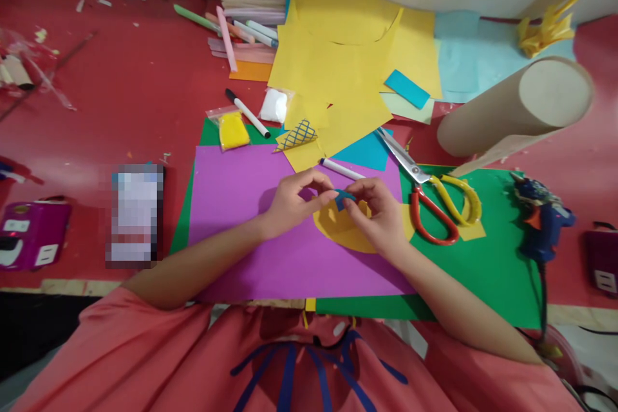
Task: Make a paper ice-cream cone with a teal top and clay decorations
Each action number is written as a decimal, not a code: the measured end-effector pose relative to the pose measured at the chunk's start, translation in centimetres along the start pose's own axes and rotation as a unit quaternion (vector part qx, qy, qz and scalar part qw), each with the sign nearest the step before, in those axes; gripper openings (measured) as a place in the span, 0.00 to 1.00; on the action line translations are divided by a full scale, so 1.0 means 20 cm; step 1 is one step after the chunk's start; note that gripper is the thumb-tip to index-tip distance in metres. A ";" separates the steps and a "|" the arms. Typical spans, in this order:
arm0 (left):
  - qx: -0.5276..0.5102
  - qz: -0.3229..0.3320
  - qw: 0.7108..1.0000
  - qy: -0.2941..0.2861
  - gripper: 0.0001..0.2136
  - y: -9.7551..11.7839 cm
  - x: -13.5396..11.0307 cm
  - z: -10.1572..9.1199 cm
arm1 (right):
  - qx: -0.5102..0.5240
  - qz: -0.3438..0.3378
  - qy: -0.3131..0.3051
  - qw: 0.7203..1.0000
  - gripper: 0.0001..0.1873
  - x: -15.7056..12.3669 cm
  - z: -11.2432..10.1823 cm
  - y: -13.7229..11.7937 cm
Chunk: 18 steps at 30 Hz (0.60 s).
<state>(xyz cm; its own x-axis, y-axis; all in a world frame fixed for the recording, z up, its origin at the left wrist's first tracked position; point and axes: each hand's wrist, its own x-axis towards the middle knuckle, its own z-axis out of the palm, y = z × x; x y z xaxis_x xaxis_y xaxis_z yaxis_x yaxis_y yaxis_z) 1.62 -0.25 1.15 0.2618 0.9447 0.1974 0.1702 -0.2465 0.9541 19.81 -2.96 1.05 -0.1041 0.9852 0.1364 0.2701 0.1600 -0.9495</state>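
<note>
right, both hands meet over the yellow paper shape (pixel 333 232), and between them sits a small blue piece (pixel 344 198), held just above it. left hand (pixel 299 203): thumb and finger pinching the blue at one end. right hand (pixel 381 215): thumb and forefinger pinching the other end. it looks feather-light and thin, like paper or craft foam, probably bendy and easy to crease, hardly slippery; the ends seem the best place to hold, with a soft squeeze. now the room: plain purple sheet (pixel 241 257) spreads to the left and toward the shirt (pixel 159 347), though the left forearm crosses it. beyond the fingers, a white marker (pixel 342 169) lies close. to the right, scissors (pixel 416 170) crowd that side, their red handle near the right hand.
</note>
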 end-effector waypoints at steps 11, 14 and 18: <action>0.019 0.190 0.981 -0.022 0.05 -0.04 0.01 -0.01 | -0.037 -0.075 -0.032 0.996 0.04 0.00 -0.01 -0.01; -0.002 0.165 0.986 -0.033 0.06 -0.04 0.02 0.00 | -0.044 -0.099 -0.031 0.994 0.03 0.00 -0.01 -0.01; -0.023 0.146 0.988 -0.044 0.06 -0.04 0.02 0.00 | -0.050 -0.113 -0.029 0.992 0.04 0.00 -0.02 -0.02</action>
<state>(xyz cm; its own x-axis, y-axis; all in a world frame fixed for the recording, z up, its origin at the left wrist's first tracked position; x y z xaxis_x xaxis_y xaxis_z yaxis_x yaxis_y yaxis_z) 1.62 0.27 0.46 0.3750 0.8116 0.4479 0.0329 -0.4945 0.8686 20.06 -3.04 1.43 -0.2277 0.9182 0.3240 0.3259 0.3854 -0.8633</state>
